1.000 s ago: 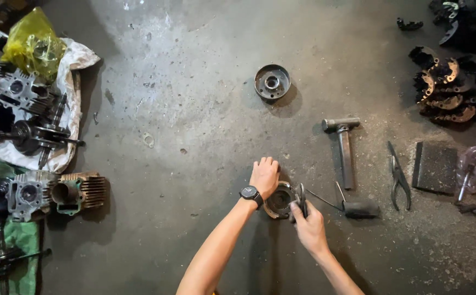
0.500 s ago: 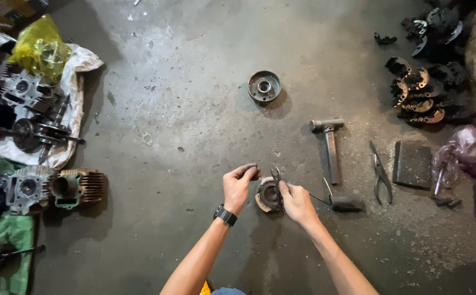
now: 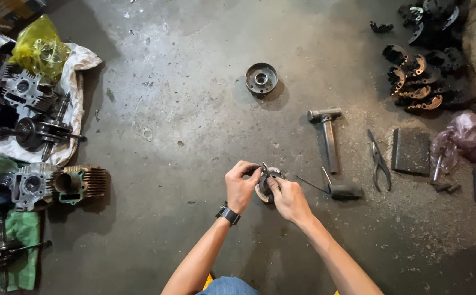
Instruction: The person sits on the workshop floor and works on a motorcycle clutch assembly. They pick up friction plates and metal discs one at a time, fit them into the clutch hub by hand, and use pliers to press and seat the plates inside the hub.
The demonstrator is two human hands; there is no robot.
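With the left hand [image 3: 242, 184] gripping the round metal part [image 3: 263, 186] and the right hand [image 3: 287, 198] pinching a thin tool [image 3: 266, 170], a slip risks dropping the part onto the floor [image 3: 194, 109].

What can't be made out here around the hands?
Head view only:
- Round metal part: mostly covered by left hand and right hand.
- Thin tool between the fingers: too small to identify.
- Items right of the pliers: cut off by the edge.

My two bare forearms carry no sleeves; my left hand [image 3: 241, 186] has a black round-faced wristwatch [image 3: 228, 213] strapped behind it.
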